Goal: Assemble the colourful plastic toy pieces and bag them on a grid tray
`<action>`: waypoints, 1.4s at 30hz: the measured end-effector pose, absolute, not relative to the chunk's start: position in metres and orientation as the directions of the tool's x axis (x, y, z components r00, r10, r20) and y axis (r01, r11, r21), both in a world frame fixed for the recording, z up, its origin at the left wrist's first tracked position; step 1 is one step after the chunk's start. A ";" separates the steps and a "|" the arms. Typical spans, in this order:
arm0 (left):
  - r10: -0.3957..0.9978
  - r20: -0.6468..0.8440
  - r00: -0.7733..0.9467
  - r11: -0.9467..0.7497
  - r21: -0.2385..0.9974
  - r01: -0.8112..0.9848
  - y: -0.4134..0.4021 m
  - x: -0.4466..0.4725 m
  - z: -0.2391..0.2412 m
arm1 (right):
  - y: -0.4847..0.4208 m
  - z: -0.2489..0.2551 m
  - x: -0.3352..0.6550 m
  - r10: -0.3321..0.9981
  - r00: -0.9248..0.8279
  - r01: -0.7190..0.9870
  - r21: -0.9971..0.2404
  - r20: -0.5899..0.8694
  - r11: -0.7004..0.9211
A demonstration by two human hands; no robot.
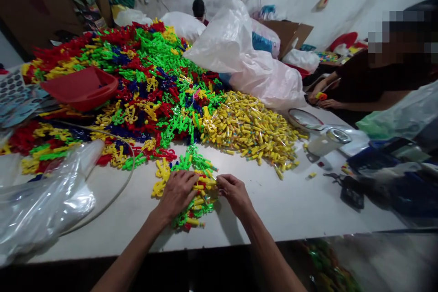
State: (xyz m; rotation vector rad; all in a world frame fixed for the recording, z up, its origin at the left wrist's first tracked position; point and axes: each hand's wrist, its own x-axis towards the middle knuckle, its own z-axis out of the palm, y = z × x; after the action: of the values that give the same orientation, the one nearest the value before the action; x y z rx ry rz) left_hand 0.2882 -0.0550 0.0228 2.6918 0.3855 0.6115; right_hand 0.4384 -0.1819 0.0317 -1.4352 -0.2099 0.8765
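My left hand (pixel 178 191) lies palm down, fingers curled, on a small heap of green, yellow and red plastic toy pieces (pixel 195 212) near the table's front edge. My right hand (pixel 234 191) is closed in a pinch on the right side of the same heap, at a small yellow piece. Behind the heap spreads a big pile of coloured plastic pieces (pixel 137 77) and a mound of small yellow wrapped tubes (pixel 253 127). What the left fingers grip is hidden under the hand.
A red plastic bin (pixel 82 86) sits in the pile at left. Clear plastic bags lie at left (pixel 44 196) and behind (pixel 239 50). A person in black (pixel 372 82) works at the right; another sits far back. A tape roll (pixel 328 141) and dark tools lie at right on the white table (pixel 290 205).
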 end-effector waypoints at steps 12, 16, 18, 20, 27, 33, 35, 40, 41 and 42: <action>0.379 0.364 0.851 -0.906 0.333 0.262 -0.056 0.280 0.016 | -0.180 0.044 0.426 0.664 0.688 -0.327 -0.942 -0.292 -0.075; 0.411 0.348 0.843 -0.881 0.389 0.269 -0.054 0.285 0.008 | -0.182 0.038 0.423 0.654 0.686 -0.360 -0.930 -0.318 -0.075; 0.439 0.316 0.841 -0.850 0.449 0.274 -0.049 0.291 0.007 | -0.183 0.038 0.423 0.650 0.688 -0.362 -0.929 -0.322 -0.077; 0.475 0.284 0.833 -0.812 0.506 0.291 -0.045 0.295 0.009 | -0.184 0.038 0.424 0.646 0.691 -0.361 -0.929 -0.325 -0.081; 0.563 0.266 0.782 -0.648 0.730 0.219 -0.041 0.292 0.019 | -0.184 0.045 0.427 0.646 0.699 -0.350 -0.934 -0.307 -0.066; 0.578 -0.116 0.808 0.084 0.993 0.082 -0.060 0.281 0.038 | -0.177 0.057 0.424 0.751 0.596 -0.375 -0.926 -0.283 -0.051; 0.526 -0.172 0.833 0.247 0.968 0.044 -0.066 0.276 0.042 | -0.179 0.059 0.423 0.813 0.505 -0.369 -0.924 -0.289 -0.099; 0.447 -0.273 0.852 0.436 0.898 0.059 -0.076 0.269 0.044 | -0.187 0.061 0.421 0.888 0.335 -0.391 -0.904 -0.316 -0.174; 0.467 -0.279 0.839 0.446 0.894 0.049 -0.078 0.269 0.044 | -0.188 0.062 0.421 0.886 0.343 -0.389 -0.905 -0.313 -0.169; 0.495 -0.283 0.821 0.452 0.891 0.035 -0.079 0.270 0.045 | -0.189 0.063 0.420 0.878 0.367 -0.383 -0.910 -0.307 -0.158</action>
State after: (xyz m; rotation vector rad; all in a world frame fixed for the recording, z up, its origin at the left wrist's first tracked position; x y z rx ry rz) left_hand 0.2697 -0.0794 0.0450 1.0768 0.5623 0.3034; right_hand 0.4201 -0.1889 0.0627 -1.2894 -0.5123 1.1935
